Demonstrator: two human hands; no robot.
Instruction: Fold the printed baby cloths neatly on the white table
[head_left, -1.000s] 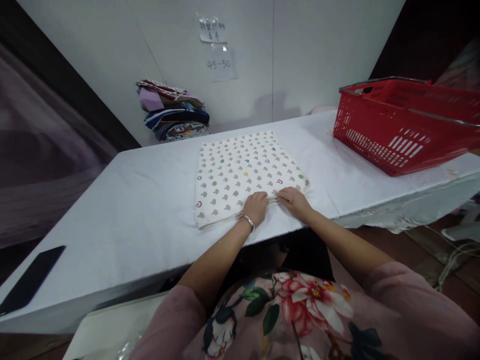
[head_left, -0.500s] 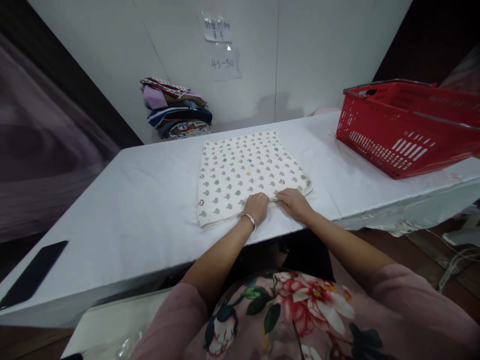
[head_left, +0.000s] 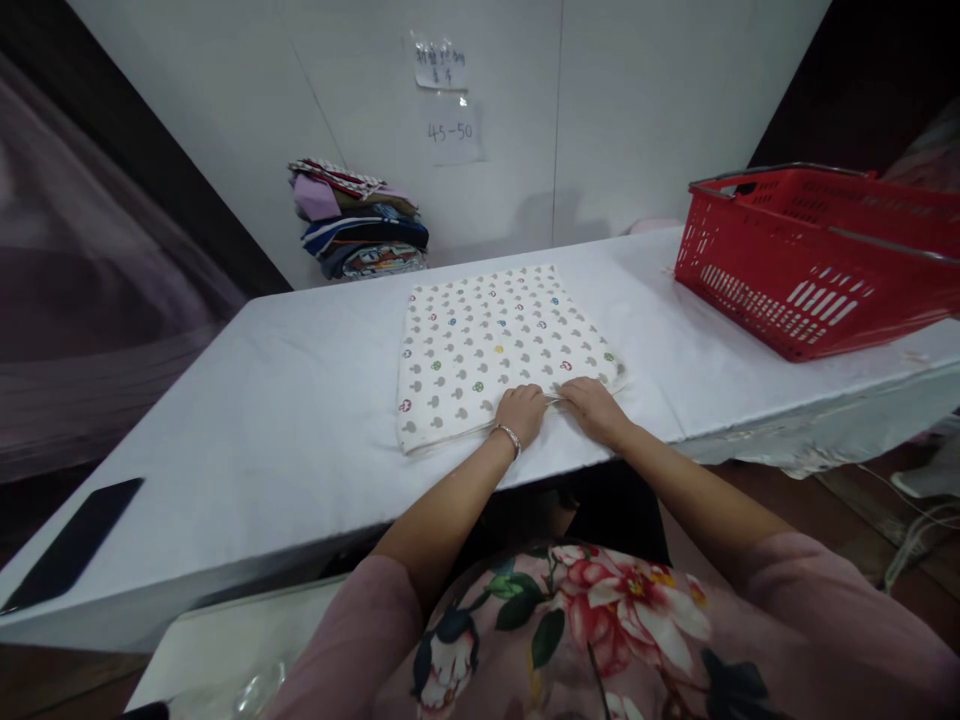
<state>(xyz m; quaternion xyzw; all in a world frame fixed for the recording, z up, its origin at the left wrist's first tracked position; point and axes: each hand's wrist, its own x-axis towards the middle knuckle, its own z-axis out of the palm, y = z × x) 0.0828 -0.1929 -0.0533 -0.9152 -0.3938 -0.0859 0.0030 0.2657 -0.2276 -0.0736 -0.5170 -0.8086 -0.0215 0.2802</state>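
A white cloth (head_left: 480, 340) printed with small grey and coloured mushrooms lies spread in a rough square, folded in layers, on the white-covered table. My left hand (head_left: 521, 413), a bracelet at its wrist, is closed on the cloth's near edge. Right beside it, my right hand (head_left: 595, 408) pinches the same edge closer to the right corner. A small fold of the edge shows between the two hands. My fingertips are partly hidden by the cloth and by the backs of my hands.
A red plastic basket (head_left: 810, 275) with metal handles stands at the table's right. Several folded fabrics (head_left: 360, 220) are stacked behind the far edge, against the wall. A dark phone-like slab (head_left: 75, 540) lies at the left front. Paper notes (head_left: 450, 130) hang on the wall.
The view has shifted slightly. Both hands keep hold of the cloth's near edge, with the left hand very slightly farther right.
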